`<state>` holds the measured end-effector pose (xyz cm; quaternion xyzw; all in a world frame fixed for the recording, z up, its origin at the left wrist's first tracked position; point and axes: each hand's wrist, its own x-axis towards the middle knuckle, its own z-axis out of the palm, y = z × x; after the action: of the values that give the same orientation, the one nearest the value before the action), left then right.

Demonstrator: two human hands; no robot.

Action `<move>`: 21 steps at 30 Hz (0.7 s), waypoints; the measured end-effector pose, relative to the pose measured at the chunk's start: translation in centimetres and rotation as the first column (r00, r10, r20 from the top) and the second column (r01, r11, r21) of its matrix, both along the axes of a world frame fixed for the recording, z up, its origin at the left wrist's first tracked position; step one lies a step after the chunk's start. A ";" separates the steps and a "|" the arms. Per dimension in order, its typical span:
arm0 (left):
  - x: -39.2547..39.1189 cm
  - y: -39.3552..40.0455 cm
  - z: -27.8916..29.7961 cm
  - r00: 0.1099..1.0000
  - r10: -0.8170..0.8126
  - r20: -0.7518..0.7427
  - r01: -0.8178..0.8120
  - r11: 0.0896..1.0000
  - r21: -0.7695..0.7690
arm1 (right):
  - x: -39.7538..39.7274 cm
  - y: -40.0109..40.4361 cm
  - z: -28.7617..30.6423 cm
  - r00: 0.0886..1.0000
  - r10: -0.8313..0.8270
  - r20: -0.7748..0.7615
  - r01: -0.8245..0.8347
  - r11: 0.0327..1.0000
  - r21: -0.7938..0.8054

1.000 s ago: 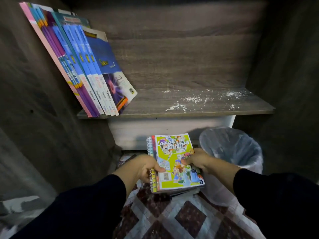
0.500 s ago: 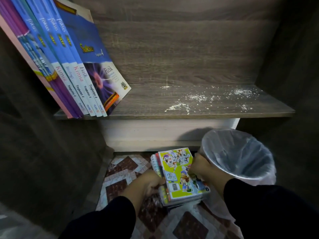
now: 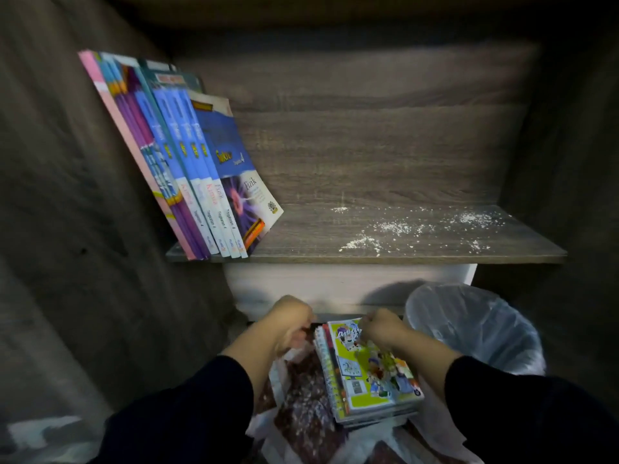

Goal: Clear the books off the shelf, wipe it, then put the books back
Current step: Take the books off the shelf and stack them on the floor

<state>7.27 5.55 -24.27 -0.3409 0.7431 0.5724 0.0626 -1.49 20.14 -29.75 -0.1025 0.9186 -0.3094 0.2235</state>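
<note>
A stack of notebooks [image 3: 371, 373] with a yellow-green cartoon cover on top lies on the patterned floor mat [image 3: 301, 406] below the shelf. My left hand [image 3: 289, 324] hovers left of the stack, blurred, with loosely curled fingers that hold nothing. Over the far end of the stack, my right hand [image 3: 383, 329] has its fingers loosely bent, gripping nothing that I can see. Several blue, purple and pink textbooks [image 3: 187, 169] lean against the left wall on the wooden shelf [image 3: 402, 252]. White crumbs or dust [image 3: 395, 229] lie scattered over the shelf's right half.
A waste bin lined with a clear bag [image 3: 475, 326] stands right of the stack, under the shelf. Dark wooden side walls close in on both sides. A white panel [image 3: 335, 283] runs below the shelf edge.
The stack went down onto the floor mat beside the bin. Both hands have come off it and lifted slightly, and the view has tilted back up.
</note>
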 end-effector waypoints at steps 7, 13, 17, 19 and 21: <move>0.1 -5.3 9.7 0.905 0.194 -0.379 -0.317 0.901 -0.297 | 1.4 -1.5 10.0 0.999 0.036 0.030 -0.024 0.938 -0.345; 0.1 -8.2 11.5 0.731 0.278 -0.623 -0.624 0.642 -0.445 | 1.1 -4.4 16.4 1.000 -0.010 0.012 0.015 0.787 -0.617; -0.7 -7.8 10.9 0.726 0.290 -0.623 -0.649 0.590 -0.480 | 0.2 -5.7 16.0 0.999 -0.017 0.049 0.045 0.750 -0.660; -1.3 -7.4 10.6 0.722 0.312 -0.618 -0.667 0.550 -0.502 | -0.4 -6.3 15.6 0.998 -0.029 0.060 0.062 0.752 -0.656; -2.1 -7.2 10.3 0.720 0.326 -0.613 -0.679 0.515 -0.523 | -0.8 -6.9 15.5 0.996 -0.042 0.074 0.080 0.740 -0.668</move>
<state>5.20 -1.65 -13.99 -0.4040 0.7611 0.2858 -0.4194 -2.30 13.26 -14.24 -0.1374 0.7428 -0.6283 0.1861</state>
